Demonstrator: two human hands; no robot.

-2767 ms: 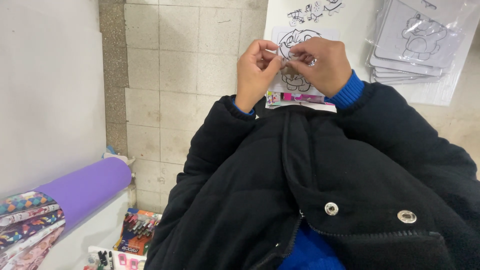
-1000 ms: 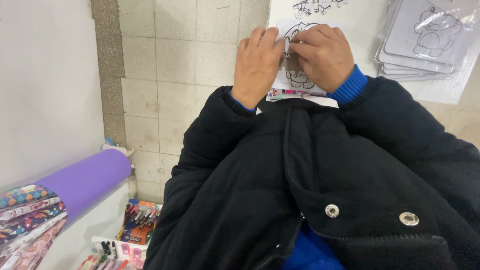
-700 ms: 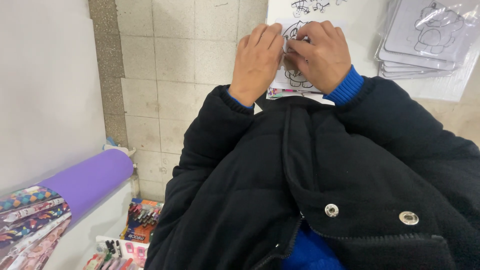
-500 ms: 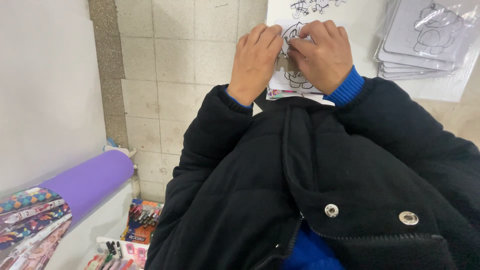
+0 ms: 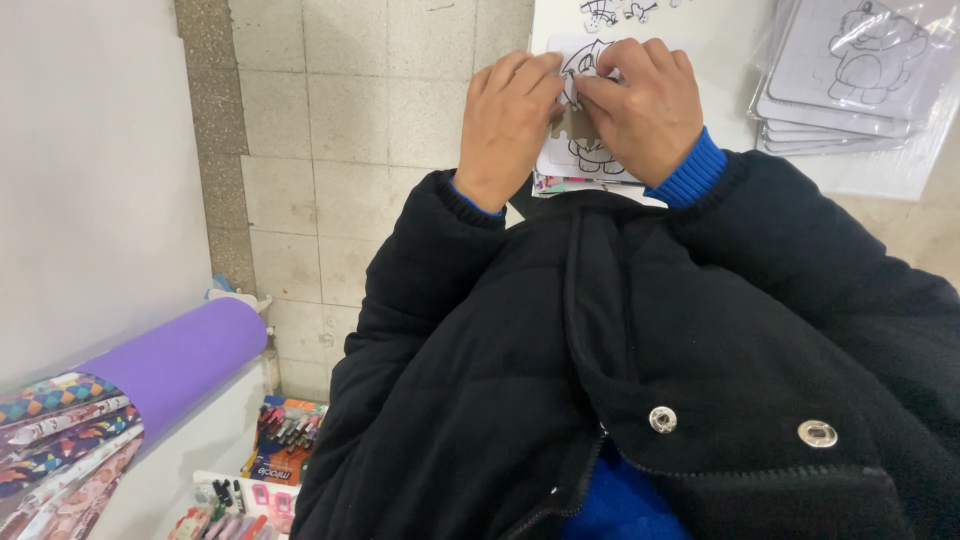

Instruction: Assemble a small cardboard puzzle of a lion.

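Note:
My left hand (image 5: 507, 125) and my right hand (image 5: 645, 105) are both closed on a white jigsaw-style colouring board (image 5: 590, 155) with a black line cartoon on it. The fingertips meet near the top middle of the board, where a brown gap shows a piece lifted out. A colourful strip (image 5: 560, 185) peeks out under the board's lower edge. My black jacket with blue cuffs fills the lower frame.
A stack of similar boards in clear wrap (image 5: 850, 80) lies at the upper right. A purple roll (image 5: 175, 360) and patterned rolls (image 5: 60, 430) lie at the lower left. Packs of pens and small goods (image 5: 285, 435) sit below on a tiled floor (image 5: 350, 120).
The board has moved up and away from my chest, and my hands now cover more of it. My fingers have shifted from its top edge to its middle.

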